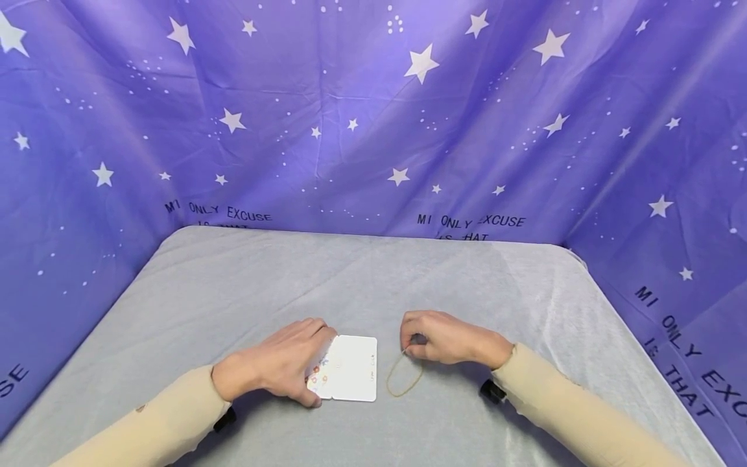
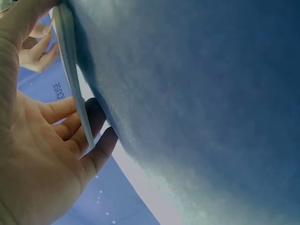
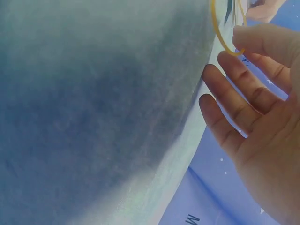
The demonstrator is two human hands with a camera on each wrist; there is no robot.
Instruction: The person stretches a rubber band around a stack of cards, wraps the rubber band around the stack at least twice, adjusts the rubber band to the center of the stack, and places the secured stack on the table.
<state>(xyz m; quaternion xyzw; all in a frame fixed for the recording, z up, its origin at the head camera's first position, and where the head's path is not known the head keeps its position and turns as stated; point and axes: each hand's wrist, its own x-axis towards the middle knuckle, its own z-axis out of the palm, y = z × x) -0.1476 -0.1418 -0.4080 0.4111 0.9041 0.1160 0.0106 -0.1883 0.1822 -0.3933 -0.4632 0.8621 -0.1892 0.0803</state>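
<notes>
Seemingly readying to band a white, flower-printed notepad [image 1: 356,370]; probably calls for widening the loop and bringing it left over the right edge. At near centre-left, gripping that notepad's left end between near-side thumb and far-side fingers of the left hand [image 1: 292,363]. Just right, apart from it, pinching a slack yellow rubber band [image 3: 216,26] between thumb and finger of the right hand [image 1: 446,338].
</notes>
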